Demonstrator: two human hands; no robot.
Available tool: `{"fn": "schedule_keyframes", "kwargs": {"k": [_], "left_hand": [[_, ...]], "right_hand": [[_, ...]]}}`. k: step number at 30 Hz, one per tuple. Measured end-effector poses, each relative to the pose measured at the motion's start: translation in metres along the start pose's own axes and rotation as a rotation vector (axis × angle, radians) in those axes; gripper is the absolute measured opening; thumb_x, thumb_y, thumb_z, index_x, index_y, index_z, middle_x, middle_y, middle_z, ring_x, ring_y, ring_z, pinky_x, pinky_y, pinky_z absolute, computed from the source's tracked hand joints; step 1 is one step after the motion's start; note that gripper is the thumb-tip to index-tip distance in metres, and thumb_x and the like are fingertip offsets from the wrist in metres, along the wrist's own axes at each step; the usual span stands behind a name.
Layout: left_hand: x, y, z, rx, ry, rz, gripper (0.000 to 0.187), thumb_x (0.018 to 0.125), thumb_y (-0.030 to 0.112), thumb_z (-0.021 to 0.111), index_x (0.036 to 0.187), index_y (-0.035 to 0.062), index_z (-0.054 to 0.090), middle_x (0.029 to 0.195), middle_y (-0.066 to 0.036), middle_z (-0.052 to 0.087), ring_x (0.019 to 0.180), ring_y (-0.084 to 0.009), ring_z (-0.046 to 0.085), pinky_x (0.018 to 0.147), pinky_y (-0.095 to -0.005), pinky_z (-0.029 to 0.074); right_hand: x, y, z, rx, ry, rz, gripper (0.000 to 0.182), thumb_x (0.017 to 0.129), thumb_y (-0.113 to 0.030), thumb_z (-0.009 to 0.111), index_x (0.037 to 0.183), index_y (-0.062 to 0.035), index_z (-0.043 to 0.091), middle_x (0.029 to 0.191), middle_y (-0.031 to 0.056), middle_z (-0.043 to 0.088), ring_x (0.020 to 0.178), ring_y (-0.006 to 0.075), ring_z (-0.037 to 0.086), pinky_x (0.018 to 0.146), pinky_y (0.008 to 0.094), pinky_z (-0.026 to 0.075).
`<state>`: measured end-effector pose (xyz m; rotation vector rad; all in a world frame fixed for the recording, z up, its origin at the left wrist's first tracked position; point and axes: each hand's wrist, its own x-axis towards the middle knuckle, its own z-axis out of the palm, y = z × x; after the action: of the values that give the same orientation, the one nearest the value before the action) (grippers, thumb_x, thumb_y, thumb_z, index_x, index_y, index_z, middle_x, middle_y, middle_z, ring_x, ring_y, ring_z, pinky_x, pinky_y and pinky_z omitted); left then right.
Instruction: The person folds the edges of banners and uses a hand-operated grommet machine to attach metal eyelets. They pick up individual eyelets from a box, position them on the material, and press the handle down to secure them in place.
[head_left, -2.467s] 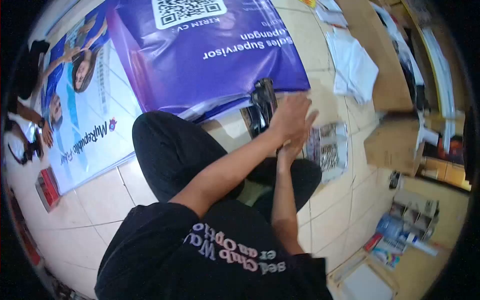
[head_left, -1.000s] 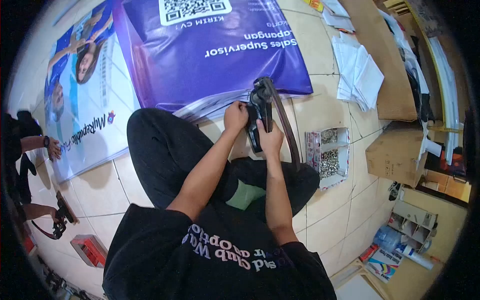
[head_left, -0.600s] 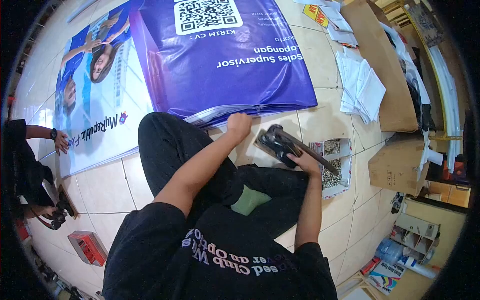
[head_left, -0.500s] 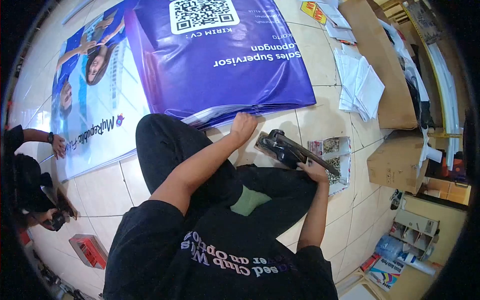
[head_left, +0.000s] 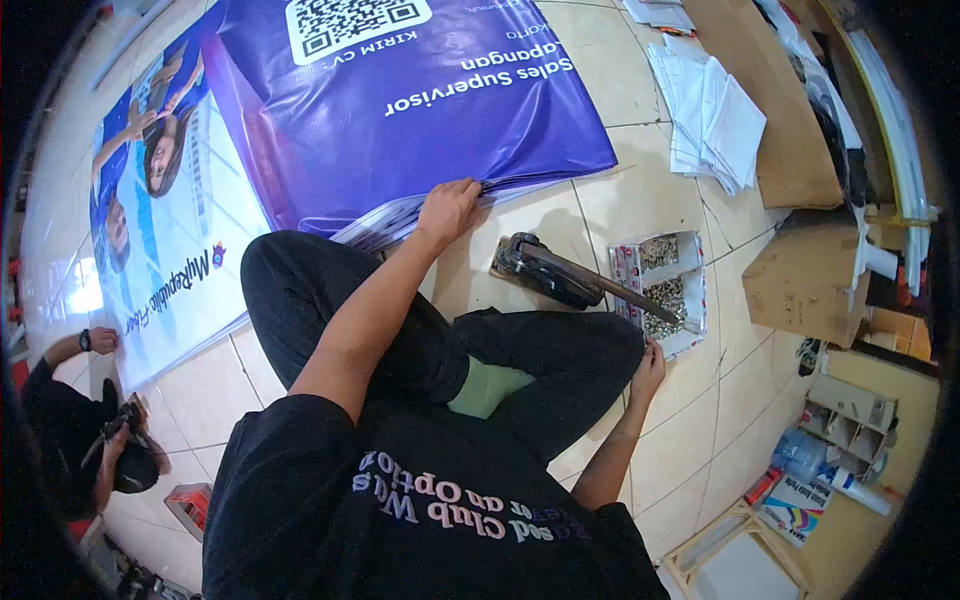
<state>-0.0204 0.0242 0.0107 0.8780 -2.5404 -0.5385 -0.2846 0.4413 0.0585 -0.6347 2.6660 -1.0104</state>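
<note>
My left hand is closed on the near edge of a purple printed banner, whose layers stack up there. My right hand is beside my knee, its fingers closed at the near corner of a small divided box of small metal pieces. Between my hands a dark press-like tool lies on the tiles. Its long handle reaches over the box, and neither hand touches it.
A white and blue banner lies at the left, with another person beside it. White sheets, a cardboard sheet and a carton are at the right. A red box stands at lower left.
My right hand has left the tool's handle and moved down to the box corner. My left hand stays at the banner edge. The view has shifted, and the other person has moved.
</note>
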Motion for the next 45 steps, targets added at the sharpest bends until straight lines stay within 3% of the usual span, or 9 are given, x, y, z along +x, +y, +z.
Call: {"fn": "schedule_keyframes", "kwargs": {"k": [5,11,13,15,16,19,25,30,45], "left_hand": [[0.009,-0.005,-0.003,-0.174,-0.121,-0.284,0.021,0.080,0.013,0.056,0.100,0.0062,0.058,0.084,-0.019,0.066,0.080,-0.0387,0.063,0.073,-0.0498,0.049],[0.033,-0.038,-0.001,-0.406,-0.110,-0.450,0.021,0.085,0.017,0.053,0.103,0.0070,0.058,0.090,-0.024,0.066,0.087,-0.0406,0.063,0.078,-0.0499,0.048],[0.040,-0.024,-0.006,-0.143,-0.156,-0.530,0.019,0.085,0.016,0.054,0.101,0.0081,0.059,0.088,-0.023,0.066,0.087,-0.0402,0.063,0.078,-0.0496,0.049],[0.035,-0.013,0.002,0.017,-0.107,-0.481,0.017,0.085,0.016,0.056,0.100,0.0098,0.059,0.088,-0.021,0.065,0.087,-0.0393,0.062,0.076,-0.0492,0.049],[0.029,-0.007,0.001,0.034,0.135,-0.307,0.017,0.085,0.016,0.056,0.100,0.0095,0.058,0.089,-0.019,0.063,0.086,-0.0375,0.061,0.075,-0.0483,0.049],[0.030,-0.008,-0.014,0.151,0.112,-0.351,0.018,0.082,0.019,0.061,0.097,0.0092,0.058,0.097,-0.018,0.061,0.091,-0.0364,0.059,0.078,-0.0458,0.047],[0.033,-0.037,-0.011,0.056,-0.297,-0.312,0.036,0.073,0.027,0.072,0.099,0.0067,0.056,0.100,-0.015,0.060,0.093,-0.0371,0.060,0.080,-0.0436,0.050],[0.024,-0.025,-0.035,0.073,-0.578,-0.099,0.076,0.056,0.038,0.083,0.118,0.0065,0.052,0.115,-0.018,0.052,0.104,-0.0350,0.057,0.087,-0.0425,0.049],[0.026,-0.036,-0.023,0.043,-0.537,-0.133,0.048,0.063,0.019,0.074,0.107,0.0079,0.059,0.109,-0.015,0.056,0.098,-0.0322,0.060,0.083,-0.0416,0.051]], "right_hand": [[0.027,-0.001,-0.017,-0.047,-0.137,-0.109,0.025,0.092,-0.016,0.051,0.109,-0.0013,0.062,0.108,0.0150,0.063,0.100,0.0269,0.060,0.089,0.0337,0.044],[0.064,0.020,-0.011,-0.460,-0.174,-0.340,0.040,0.080,-0.025,0.066,0.114,-0.0056,0.059,0.115,0.0178,0.060,0.108,0.0335,0.057,0.090,0.0436,0.045],[0.072,0.021,-0.011,-0.456,-0.247,-0.157,0.048,0.076,-0.033,0.069,0.117,-0.0107,0.059,0.117,0.0154,0.061,0.108,0.0319,0.057,0.089,0.0424,0.046],[0.069,0.017,-0.011,-0.575,-0.351,-0.050,0.047,0.075,-0.034,0.069,0.117,-0.0145,0.061,0.116,0.0131,0.062,0.106,0.0312,0.059,0.088,0.0405,0.047],[0.070,0.019,-0.011,-0.527,-0.348,-0.106,0.041,0.075,-0.032,0.069,0.113,-0.0153,0.064,0.106,0.0118,0.066,0.098,0.0308,0.063,0.084,0.0393,0.049],[0.068,0.019,-0.008,-0.473,-0.369,-0.043,0.036,0.077,-0.029,0.068,0.109,-0.0125,0.067,0.098,0.0163,0.068,0.089,0.0298,0.066,0.077,0.0368,0.050],[0.047,-0.006,-0.010,-0.385,-0.181,-0.029,0.027,0.088,-0.024,0.057,0.110,-0.0104,0.065,0.093,0.0162,0.068,0.085,0.0308,0.066,0.076,0.0378,0.050],[0.052,0.029,-0.001,-0.456,0.074,-0.404,0.028,0.090,-0.024,0.053,0.110,-0.0070,0.063,0.090,0.0157,0.062,0.085,0.0340,0.061,0.077,0.0390,0.048],[0.065,0.034,0.002,-0.299,-0.012,-0.058,0.020,0.080,-0.018,0.062,0.096,-0.0082,0.071,0.084,0.0133,0.065,0.078,0.0273,0.064,0.072,0.0342,0.049]]}}
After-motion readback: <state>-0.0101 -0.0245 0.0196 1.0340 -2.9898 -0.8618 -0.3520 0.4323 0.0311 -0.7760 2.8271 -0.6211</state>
